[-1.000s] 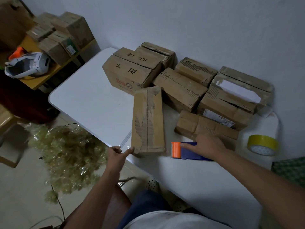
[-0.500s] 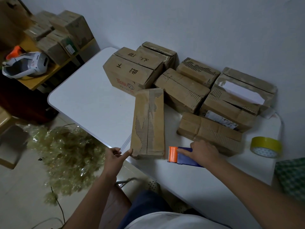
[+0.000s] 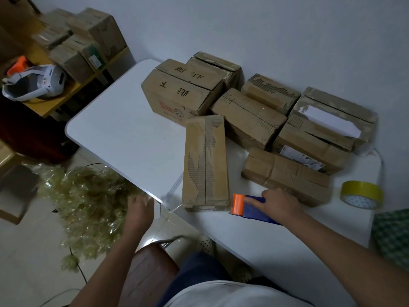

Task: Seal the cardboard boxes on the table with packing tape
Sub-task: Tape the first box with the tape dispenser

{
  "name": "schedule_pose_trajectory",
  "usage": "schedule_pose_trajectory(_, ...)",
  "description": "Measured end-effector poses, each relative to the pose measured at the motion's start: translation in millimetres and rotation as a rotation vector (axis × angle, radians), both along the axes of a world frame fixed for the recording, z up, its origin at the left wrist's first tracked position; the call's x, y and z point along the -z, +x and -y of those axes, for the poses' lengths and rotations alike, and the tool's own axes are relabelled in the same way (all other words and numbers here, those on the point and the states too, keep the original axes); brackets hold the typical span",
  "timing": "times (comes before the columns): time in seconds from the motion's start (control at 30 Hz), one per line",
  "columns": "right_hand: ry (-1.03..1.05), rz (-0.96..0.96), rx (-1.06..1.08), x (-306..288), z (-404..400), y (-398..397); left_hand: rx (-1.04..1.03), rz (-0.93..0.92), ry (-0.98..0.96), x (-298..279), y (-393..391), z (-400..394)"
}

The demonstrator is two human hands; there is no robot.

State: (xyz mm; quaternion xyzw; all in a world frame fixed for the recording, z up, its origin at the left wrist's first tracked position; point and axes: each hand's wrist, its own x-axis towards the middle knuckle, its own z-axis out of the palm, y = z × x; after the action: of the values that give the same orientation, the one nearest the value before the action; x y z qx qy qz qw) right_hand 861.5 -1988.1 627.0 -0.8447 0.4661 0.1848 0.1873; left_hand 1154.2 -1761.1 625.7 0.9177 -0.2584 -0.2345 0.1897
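1. Box (image 3: 205,162) lies long and narrow at the table's (image 3: 124,134) near edge, top seam toward the camera.
2. Right hand (image 3: 276,204) grips the blue-orange tape dispenser (image 3: 247,207) beside it.
3. Left hand (image 3: 139,203) is blurred at the edge; cannot tell its fingers.
4. Big box (image 3: 177,94) has handwritten Chinese characters and a red logo.

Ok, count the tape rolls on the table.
1: the yellow roll, far right on the table. The blue dispenser under the right hand may hold another, hidden.
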Motion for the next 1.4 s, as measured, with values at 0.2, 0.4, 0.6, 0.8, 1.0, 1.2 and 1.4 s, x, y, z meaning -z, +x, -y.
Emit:
schedule_pose_trajectory(0.2, 0.037, -0.005, 0.009, -4.4, 1.2, -3.6, 0.802, 0.288, -0.385, -27.3, -53.9, 75.7)
schedule_pose_trajectory(0.4, -0.041, 0.021, -0.035, -9.3, 7.6, -20.5, 1.302, 0.478, 0.034, 11.6, -65.5, 113.0)
schedule_pose_trajectory(0.6, -0.135, 0.141, -0.103, -15.5, 11.1, -41.0, 1.308, 0.569, -0.030, 26.2, -59.3, 112.2)
schedule_pose_trajectory(0.8, -0.158, 0.205, -0.121, -18.8, 15.7, -55.0, 1.325, 0.542, -0.051, 25.1, -59.0, 113.4)
schedule_pose_trajectory(1.0, -0.194, 0.170, -0.116, -21.9, 23.3, -71.5, 1.333, 0.560, -0.056, 21.5, -58.7, 115.1)
schedule_pose_trajectory(1.2, -0.178, 0.067, -0.062, -28.3, 26.5, -58.0, 1.277, 0.529, -0.140, 16.8, -62.6, 118.6)
schedule_pose_trajectory(1.4, -0.010, 0.055, -0.014, -31.4, 20.2, -63.3, 1.226, 0.548, -0.214, 13.8, -71.3, 124.8)
